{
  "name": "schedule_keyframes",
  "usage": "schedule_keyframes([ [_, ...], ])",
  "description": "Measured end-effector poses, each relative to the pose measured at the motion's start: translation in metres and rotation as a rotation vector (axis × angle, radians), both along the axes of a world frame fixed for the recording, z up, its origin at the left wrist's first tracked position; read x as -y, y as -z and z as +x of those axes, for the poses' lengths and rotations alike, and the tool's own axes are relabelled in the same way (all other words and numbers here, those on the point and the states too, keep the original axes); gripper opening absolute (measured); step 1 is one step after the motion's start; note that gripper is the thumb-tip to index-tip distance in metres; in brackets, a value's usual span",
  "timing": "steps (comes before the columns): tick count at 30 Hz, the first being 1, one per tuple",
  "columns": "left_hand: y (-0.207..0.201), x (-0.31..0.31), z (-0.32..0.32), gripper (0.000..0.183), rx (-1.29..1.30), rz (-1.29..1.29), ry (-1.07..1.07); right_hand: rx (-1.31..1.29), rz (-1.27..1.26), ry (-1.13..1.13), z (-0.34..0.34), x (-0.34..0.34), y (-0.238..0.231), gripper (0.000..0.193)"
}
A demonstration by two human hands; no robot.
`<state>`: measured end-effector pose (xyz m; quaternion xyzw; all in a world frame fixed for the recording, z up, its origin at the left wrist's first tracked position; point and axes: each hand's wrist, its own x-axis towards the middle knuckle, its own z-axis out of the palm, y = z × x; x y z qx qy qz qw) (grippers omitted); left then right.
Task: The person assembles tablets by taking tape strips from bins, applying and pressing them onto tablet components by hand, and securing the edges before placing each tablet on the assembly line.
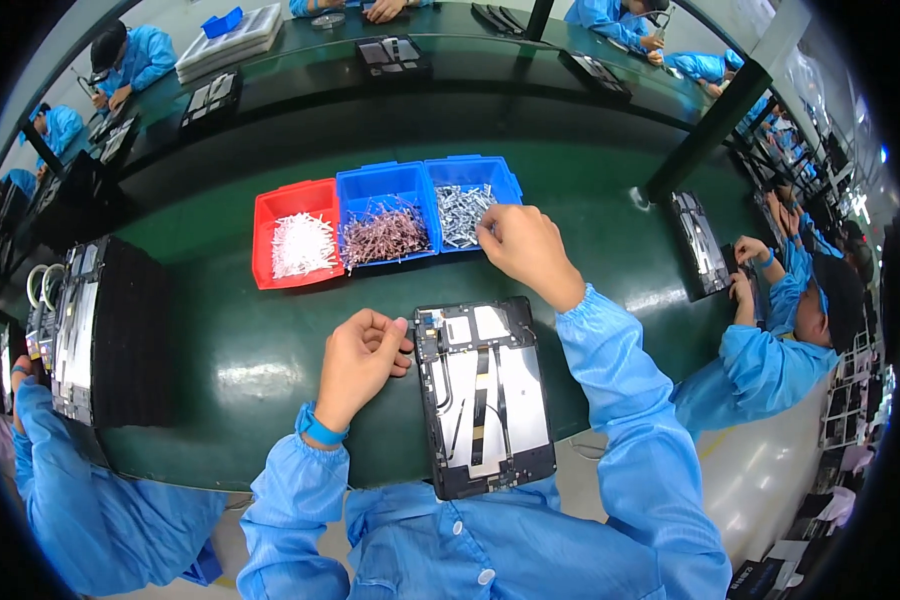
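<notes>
An opened tablet [482, 400] lies at the table's near edge, its metal plates, black cables and circuit boards exposed. My left hand [362, 362], with a blue band at the wrist, is beside its upper left edge. Those fingers are curled in with the thumb against them; anything inside is hidden. My right hand [530, 250] is at the near right corner of a blue bin [511, 190] full of small silver-grey strips [460, 214]. Its thumb and forefinger are pinched together, and what they hold, if anything, is too small to name.
Adjoining on the left are a blue bin [380, 180] of brownish strips and a red bin [263, 235] of white ones. A tall stack of tablets [80, 330] stands at left. Co-workers sit on both sides and across. A dark post [710, 130] rises at right.
</notes>
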<state>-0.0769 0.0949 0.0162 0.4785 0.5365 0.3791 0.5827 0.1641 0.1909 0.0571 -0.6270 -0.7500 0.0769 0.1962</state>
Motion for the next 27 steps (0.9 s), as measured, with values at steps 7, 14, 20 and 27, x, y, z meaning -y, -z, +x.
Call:
schedule_keyframes([
  [7,-0.001,0.002,-0.007,0.024,0.024,0.036,-0.011,-0.013,0.216,0.012,0.001,0.015,-0.004,0.016],
  [14,-0.017,0.009,0.007,0.022,0.218,0.061,-0.002,-0.669,-0.125,-0.148,-0.009,0.067,-0.008,0.013],
  [20,-0.015,0.013,0.009,0.019,0.348,0.082,0.016,-0.867,-0.396,-0.281,-0.025,0.093,-0.004,0.013],
  [27,-0.014,0.012,0.006,0.013,0.316,0.081,0.038,-0.775,-0.256,-0.395,-0.031,0.091,-0.001,0.009],
])
